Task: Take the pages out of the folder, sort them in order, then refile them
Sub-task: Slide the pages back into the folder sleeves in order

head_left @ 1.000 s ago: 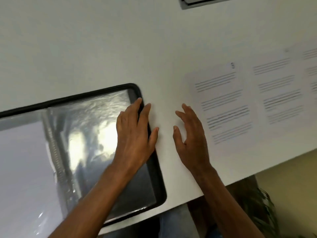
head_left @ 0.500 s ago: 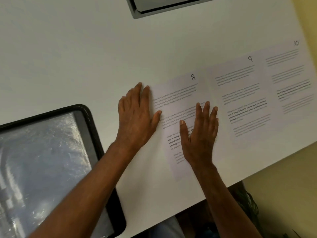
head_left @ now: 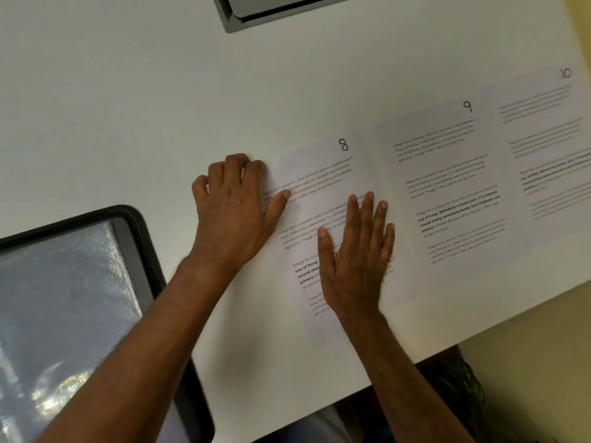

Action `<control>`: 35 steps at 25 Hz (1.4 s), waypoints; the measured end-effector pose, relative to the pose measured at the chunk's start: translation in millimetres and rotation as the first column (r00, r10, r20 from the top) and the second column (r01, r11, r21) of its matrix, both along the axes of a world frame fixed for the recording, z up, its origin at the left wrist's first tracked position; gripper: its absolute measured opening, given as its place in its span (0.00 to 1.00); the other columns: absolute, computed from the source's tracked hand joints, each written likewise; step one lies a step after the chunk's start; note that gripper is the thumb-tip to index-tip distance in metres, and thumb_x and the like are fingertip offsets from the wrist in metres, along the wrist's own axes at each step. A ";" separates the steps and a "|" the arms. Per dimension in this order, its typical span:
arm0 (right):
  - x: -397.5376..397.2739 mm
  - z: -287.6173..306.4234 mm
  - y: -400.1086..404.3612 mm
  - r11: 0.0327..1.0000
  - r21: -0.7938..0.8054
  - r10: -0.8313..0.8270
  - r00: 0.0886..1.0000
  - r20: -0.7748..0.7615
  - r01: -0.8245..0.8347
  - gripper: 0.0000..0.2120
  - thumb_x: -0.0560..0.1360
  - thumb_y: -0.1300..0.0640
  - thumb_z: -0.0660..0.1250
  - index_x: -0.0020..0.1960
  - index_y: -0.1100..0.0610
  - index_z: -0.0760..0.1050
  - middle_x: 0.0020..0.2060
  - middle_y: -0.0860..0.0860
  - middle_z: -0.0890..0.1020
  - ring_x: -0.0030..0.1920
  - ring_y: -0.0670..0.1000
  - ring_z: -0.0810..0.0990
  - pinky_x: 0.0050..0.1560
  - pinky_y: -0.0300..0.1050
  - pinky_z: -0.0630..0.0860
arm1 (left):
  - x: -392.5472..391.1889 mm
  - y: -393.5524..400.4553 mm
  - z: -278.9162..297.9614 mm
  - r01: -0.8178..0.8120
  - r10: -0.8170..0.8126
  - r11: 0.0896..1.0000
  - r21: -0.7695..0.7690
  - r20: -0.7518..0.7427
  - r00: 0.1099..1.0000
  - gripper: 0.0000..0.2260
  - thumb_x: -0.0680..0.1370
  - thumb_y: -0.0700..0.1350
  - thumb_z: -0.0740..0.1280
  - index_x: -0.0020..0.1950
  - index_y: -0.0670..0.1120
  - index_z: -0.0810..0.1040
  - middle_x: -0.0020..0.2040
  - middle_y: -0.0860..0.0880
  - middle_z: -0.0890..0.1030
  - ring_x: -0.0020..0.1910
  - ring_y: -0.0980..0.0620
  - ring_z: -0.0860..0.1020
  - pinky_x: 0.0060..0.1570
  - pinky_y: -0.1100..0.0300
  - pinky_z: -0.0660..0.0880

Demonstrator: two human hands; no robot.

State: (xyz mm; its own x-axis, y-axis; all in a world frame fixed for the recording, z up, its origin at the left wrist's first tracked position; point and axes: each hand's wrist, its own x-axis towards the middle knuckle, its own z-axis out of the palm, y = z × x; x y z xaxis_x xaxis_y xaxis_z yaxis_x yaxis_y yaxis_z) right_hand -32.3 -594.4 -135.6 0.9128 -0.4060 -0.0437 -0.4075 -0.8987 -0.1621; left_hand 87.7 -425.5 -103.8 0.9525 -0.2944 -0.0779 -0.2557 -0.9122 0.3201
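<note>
— What have you got on the head camera?

— Three printed pages in a row on the white table (head_left: 128,107). Page 8 (head_left: 323,174) is nearest the folder, page 9 (head_left: 447,174) just to its right with its edge over or touching it, and page 10 (head_left: 543,148) beyond that at the table's right end. Each has its number handwritten at the top corner.

— And the hands?

— My right hand (head_left: 355,257) lies flat on the lower middle of page 8, fingers straight and spread, pressing down, holding nothing. My left hand (head_left: 233,206) is at the page's left edge: fingers curled with the tips down at the top-left corner, thumb stretched across onto the printed text. I think the fingertips are catching the paper's edge, but white sheet on white table makes that hard to be sure of.

— The folder?

— Open at lower left, partly out of view. The folder (head_left: 140,251) has a black stitched rim and a shiny clear sleeve (head_left: 64,298) facing up, my left forearm crossing over its corner. Apart from the pages.

— Anything else?

— A grey recessed panel (head_left: 243,17) at the table's far edge.
</note>
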 end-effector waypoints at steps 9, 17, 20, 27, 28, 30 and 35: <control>2.7 0.6 0.1 0.999 0.049 0.014 0.999 0.037 -0.016 0.34 0.85 0.38 0.47 0.84 0.56 0.52 0.84 0.54 0.52 0.84 0.55 0.46 0.81 0.62 0.50 | -18.4 -4.6 25.3 -0.245 0.037 0.877 -0.414 -0.449 0.893 0.29 0.79 0.68 0.58 0.74 0.54 0.71 0.68 0.54 0.74 0.65 0.53 0.74 0.62 0.56 0.72; 2.3 5.8 18.4 0.956 0.294 -0.079 0.982 0.169 0.027 0.33 0.86 0.40 0.47 0.84 0.59 0.52 0.84 0.56 0.50 0.84 0.56 0.44 0.82 0.62 0.49 | -65.2 -10.9 46.2 -0.717 0.180 0.190 -0.671 -0.694 0.697 0.34 0.82 0.44 0.68 0.79 0.63 0.53 0.71 0.54 0.70 0.52 0.59 0.85 0.45 0.62 0.83; 0.3 7.8 37.9 0.933 0.356 -0.130 0.974 0.184 0.057 0.34 0.86 0.39 0.47 0.84 0.59 0.52 0.84 0.56 0.50 0.84 0.56 0.42 0.82 0.63 0.48 | -80.0 -5.4 46.9 -0.703 0.214 0.183 -0.688 -0.670 0.711 0.38 0.82 0.42 0.69 0.81 0.65 0.49 0.77 0.54 0.64 0.57 0.49 0.85 0.49 0.54 0.84; -5.6 16.3 83.4 0.800 0.594 -0.227 0.958 0.177 0.080 0.36 0.84 0.35 0.47 0.85 0.54 0.49 0.84 0.50 0.44 0.83 0.50 0.36 0.83 0.52 0.44 | -81.0 38.6 43.8 -0.767 0.097 0.078 -0.637 -0.761 0.642 0.26 0.85 0.38 0.63 0.79 0.59 0.63 0.67 0.55 0.82 0.62 0.53 0.83 0.58 0.49 0.83; -6.2 20.1 91.0 0.768 0.637 -0.234 0.957 0.171 0.073 0.36 0.84 0.35 0.48 0.85 0.54 0.48 0.84 0.49 0.43 0.83 0.49 0.35 0.82 0.42 0.42 | -81.7 46.4 44.0 -0.745 0.113 0.176 -0.644 -0.738 0.665 0.21 0.85 0.39 0.63 0.75 0.58 0.69 0.62 0.57 0.84 0.60 0.53 0.84 0.57 0.49 0.84; -6.8 27.3 104.4 0.713 0.700 -0.237 0.955 0.179 0.046 0.35 0.84 0.37 0.51 0.85 0.53 0.48 0.84 0.48 0.43 0.83 0.48 0.37 0.78 0.31 0.43 | -83.0 63.2 46.5 -0.697 0.154 0.290 -0.656 -0.687 0.710 0.16 0.86 0.39 0.61 0.68 0.58 0.73 0.57 0.59 0.85 0.55 0.54 0.85 0.53 0.52 0.85; -5.1 42.6 125.1 0.611 0.791 -0.256 0.947 0.192 0.005 0.35 0.83 0.41 0.60 0.84 0.49 0.50 0.83 0.43 0.49 0.83 0.49 0.50 0.78 0.43 0.64 | -79.6 120.4 52.2 -0.717 0.188 0.294 -0.633 -0.697 0.692 0.13 0.86 0.40 0.61 0.63 0.56 0.78 0.53 0.51 0.87 0.50 0.49 0.87 0.50 0.47 0.85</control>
State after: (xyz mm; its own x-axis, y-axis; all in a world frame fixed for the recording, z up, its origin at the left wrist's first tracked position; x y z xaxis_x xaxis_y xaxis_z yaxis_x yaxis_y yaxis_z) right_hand -37.5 -469.4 -93.0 0.8767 -0.4494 -0.1714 -0.3387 -0.3237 -0.8835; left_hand 8.1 -305.1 -51.6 0.8637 0.0200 -0.5036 0.5039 -0.0161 0.8636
